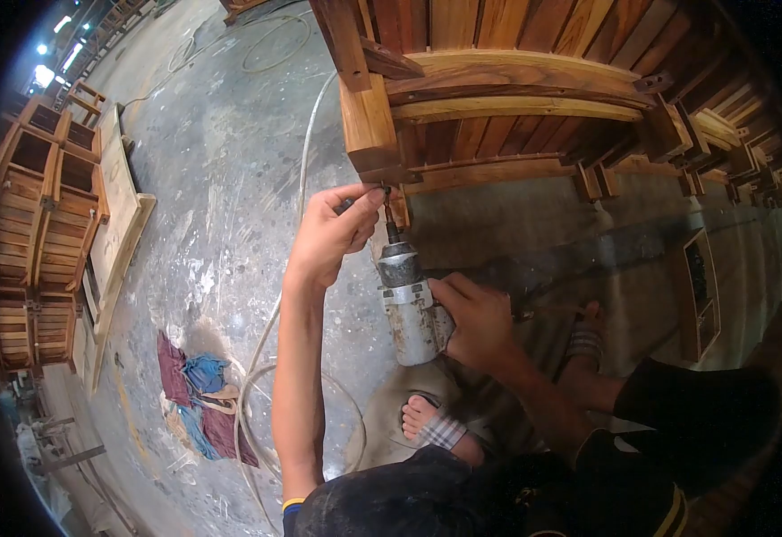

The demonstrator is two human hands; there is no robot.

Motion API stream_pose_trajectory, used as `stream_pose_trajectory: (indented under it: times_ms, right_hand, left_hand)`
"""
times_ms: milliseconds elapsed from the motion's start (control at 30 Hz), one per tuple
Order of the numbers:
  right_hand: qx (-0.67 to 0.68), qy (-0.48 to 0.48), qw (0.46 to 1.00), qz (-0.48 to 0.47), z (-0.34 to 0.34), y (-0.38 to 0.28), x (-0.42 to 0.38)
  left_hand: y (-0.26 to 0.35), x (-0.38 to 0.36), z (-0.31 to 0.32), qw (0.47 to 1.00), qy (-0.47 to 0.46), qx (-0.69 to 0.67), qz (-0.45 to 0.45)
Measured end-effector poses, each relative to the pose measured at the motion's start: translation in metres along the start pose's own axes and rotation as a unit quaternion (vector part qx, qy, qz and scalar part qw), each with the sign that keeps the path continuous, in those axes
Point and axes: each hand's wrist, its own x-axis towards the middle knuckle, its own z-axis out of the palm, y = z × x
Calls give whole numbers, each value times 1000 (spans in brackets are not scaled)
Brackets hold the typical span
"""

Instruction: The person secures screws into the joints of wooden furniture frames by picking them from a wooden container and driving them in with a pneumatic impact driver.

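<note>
My right hand (476,318) grips a worn grey impact driver (406,313) with its nose pointing up and away from me. A slim dark bit (391,225) extends from the nose. At the bit's tip, my left hand (337,228) is closed in a pinch on a small dark piece, too small to name for certain. Something dark also shows between its curled fingers. Just beyond the fingertips is the lower end of a thick wooden leg (369,134), part of a slatted wooden furniture piece (525,76).
A pale hose (306,143) runs along the stained concrete floor and coils near my left arm. Coloured rags (203,394) lie on the floor to the left. Slatted wooden furniture (46,197) stands beyond a plywood board (118,242). At right is an open wooden box (701,295).
</note>
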Motion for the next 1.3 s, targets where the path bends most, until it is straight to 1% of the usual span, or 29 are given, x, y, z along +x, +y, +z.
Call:
stream_pose_trajectory:
  times_ms: [300,467,533,567,633,700,733,767,833,967,1033,1167,1267,1300]
  right_hand:
    - [-13,-2,1000,9,1,-2,0]
    - [12,14,1000,18,3,-1,-2]
    - [19,16,1000,19,0,-4,0]
    - [24,18,999,20,-2,-5,0]
    - [27,21,999,25,-1,-7,1]
    - [30,17,999,32,1,-9,0]
    - [32,22,999,35,2,-10,0]
    - [33,27,998,35,2,-10,1]
    - [30,16,999,39,1,-10,3]
    - [19,15,999,46,2,-13,4]
    - [19,22,999,43,4,-11,4]
    - [24,32,999,34,6,-10,4]
    - [37,15,998,50,8,-10,3]
    - [37,15,998,50,8,-10,3]
  left_hand:
    - [2,-1,0,1000,-5,2,-3]
    - [-5,-8,1,1000,4,-23,-7]
    - [-17,-18,1,995,58,-79,-12]
    - [-26,-25,1,995,56,-77,-12]
    - [-56,-40,0,986,125,-92,-65]
    - [-106,-48,-3,974,146,-141,-103]
    - [-108,-55,13,963,175,-161,-127]
    - [-131,-61,10,965,143,-171,-137]
    - [-147,-71,16,968,112,-187,-127]
    - [-160,-84,24,959,138,-217,-119]
    - [-162,-90,24,944,179,-237,-146]
    - [-161,-99,22,945,165,-239,-152]
    - [-164,-102,22,944,169,-248,-136]
    - [-167,-103,21,951,161,-232,-126]
